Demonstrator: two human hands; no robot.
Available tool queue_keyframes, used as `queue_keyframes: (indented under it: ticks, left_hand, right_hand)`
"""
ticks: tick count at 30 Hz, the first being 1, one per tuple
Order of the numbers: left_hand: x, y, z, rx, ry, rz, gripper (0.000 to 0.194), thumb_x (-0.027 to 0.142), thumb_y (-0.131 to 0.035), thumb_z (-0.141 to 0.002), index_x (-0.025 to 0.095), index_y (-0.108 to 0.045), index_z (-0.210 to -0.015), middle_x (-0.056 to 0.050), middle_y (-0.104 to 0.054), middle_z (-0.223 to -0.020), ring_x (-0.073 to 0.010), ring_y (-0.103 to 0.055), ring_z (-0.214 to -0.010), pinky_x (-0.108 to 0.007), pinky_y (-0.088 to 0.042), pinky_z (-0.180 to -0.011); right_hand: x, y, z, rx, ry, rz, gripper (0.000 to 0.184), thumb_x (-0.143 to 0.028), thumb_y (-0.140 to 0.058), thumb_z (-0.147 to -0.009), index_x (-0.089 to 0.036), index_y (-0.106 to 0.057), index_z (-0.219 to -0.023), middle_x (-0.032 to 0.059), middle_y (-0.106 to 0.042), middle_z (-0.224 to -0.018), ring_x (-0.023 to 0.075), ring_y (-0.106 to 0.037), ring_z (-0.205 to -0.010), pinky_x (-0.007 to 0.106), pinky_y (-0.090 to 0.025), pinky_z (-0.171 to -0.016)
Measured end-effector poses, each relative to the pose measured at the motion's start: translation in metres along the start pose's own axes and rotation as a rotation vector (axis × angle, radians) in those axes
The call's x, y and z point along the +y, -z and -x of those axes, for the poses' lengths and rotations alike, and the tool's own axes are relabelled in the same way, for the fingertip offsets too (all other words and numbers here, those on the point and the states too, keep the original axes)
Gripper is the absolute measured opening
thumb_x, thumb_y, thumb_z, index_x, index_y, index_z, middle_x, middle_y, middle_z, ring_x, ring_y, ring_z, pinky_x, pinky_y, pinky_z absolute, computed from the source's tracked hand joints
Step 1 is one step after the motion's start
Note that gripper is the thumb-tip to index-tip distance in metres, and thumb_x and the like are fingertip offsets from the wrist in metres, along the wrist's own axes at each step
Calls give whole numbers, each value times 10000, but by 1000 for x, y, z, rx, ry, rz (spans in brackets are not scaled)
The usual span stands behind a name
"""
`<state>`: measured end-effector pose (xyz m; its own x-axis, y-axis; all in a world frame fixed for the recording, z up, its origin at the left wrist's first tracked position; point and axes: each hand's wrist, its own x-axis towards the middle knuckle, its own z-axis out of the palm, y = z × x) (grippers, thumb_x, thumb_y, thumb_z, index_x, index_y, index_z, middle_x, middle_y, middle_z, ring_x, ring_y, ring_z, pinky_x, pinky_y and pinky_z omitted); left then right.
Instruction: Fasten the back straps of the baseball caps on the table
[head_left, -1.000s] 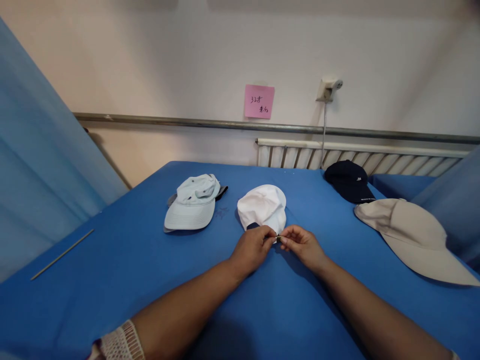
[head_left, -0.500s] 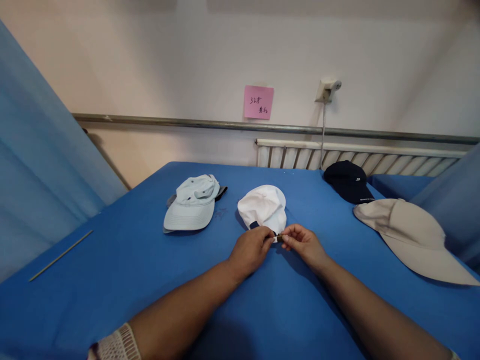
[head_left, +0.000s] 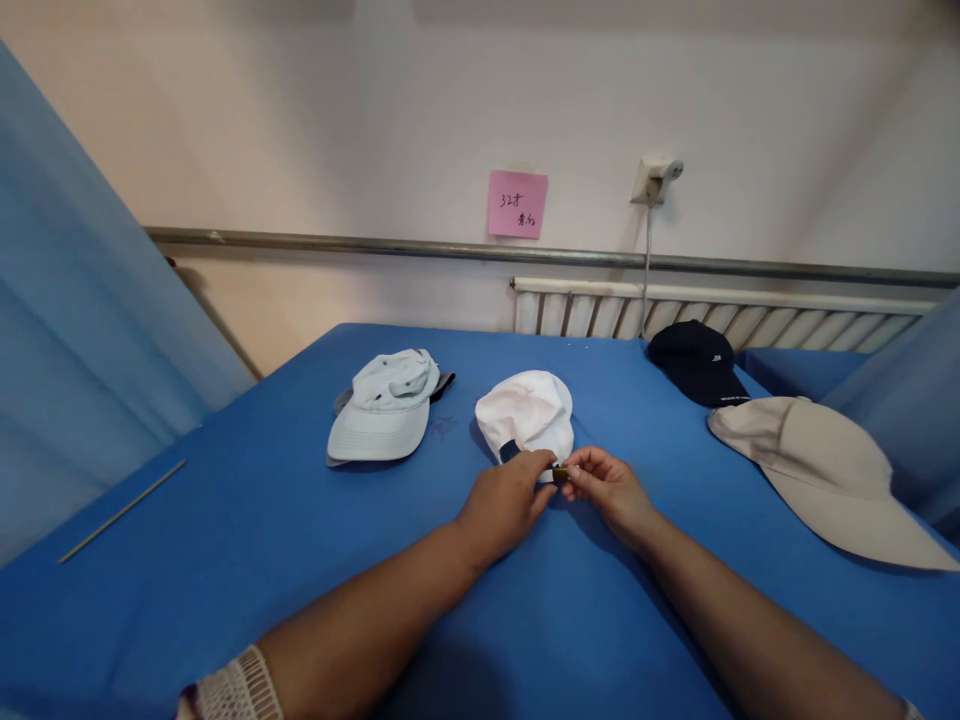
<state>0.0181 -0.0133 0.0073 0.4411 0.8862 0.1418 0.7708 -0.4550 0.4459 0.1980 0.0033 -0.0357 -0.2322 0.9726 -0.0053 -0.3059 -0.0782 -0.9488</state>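
Note:
A white cap (head_left: 529,405) lies at the middle of the blue table, its back edge towards me. My left hand (head_left: 510,495) is closed at that edge, thumb and fingers around the cap's white strap (head_left: 547,477). From the right, my right hand (head_left: 606,490) pinches a small brass-coloured buckle (head_left: 560,475) on the strap. A dark blue patch (head_left: 509,451) shows on the cap just above my left hand. My fingers partly hide the strap and buckle.
A pale blue cap (head_left: 382,410) lies on darker headwear at the left. A navy cap (head_left: 696,362) and a beige cap (head_left: 832,475) lie at the right. A thin stick (head_left: 120,512) rests near the left table edge. Behind stand a wall rail (head_left: 375,243) and radiator (head_left: 600,308).
My left hand has shifted slightly at the strap, its thumb lower, showing more of the white strap and buckle. My right hand stays almost in place. The caps lie as before.

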Motion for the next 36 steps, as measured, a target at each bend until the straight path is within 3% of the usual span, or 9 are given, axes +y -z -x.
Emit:
queue_keyframes:
  ticks: [8,16,20,30,36]
  left_hand:
    - [3,1,-1,-23,-144,-281,217,351,-457,-932,191,-567,-1027,-73,-629,-980,-199,-615,-821,-278,-450,-663]
    - [-1,3,-2,11,-131,-295,170,315,-476,-916,187,-577,-962,-70,-633,-958,-193,-607,-810,-277,-451,-672]
    - [-4,3,-3,14,-89,-260,169,300,-484,-906,187,-586,-979,-72,-636,-963,-196,-610,-822,-276,-449,-677]
    - [-7,5,-4,61,-10,-12,184,301,-537,-878,208,-614,-1017,-47,-653,-965,-171,-604,-836,-258,-440,-699]
    - [-7,4,-3,123,-63,38,155,282,-530,-888,206,-616,-994,-38,-648,-950,-160,-597,-839,-261,-426,-701]
  right_hand:
    - [2,1,1,-47,-59,-18,346,-421,-815,-653,-184,-621,-815,-20,-627,-623,112,-574,-542,251,-448,-533]
    - [-1,1,1,58,51,68,313,-420,-807,-654,-188,-619,-746,-36,-590,-564,99,-524,-517,248,-415,-546]
    - [-2,1,0,61,39,67,344,-467,-793,-657,-189,-619,-762,-33,-587,-551,102,-515,-504,247,-400,-530]
    - [0,-4,1,81,-113,-69,354,-447,-808,-658,-169,-624,-777,21,-681,-751,93,-570,-542,221,-432,-506]
    - [-4,-5,8,-14,-395,-336,270,-371,-744,-772,-146,-658,-896,63,-705,-847,115,-645,-678,217,-480,-597]
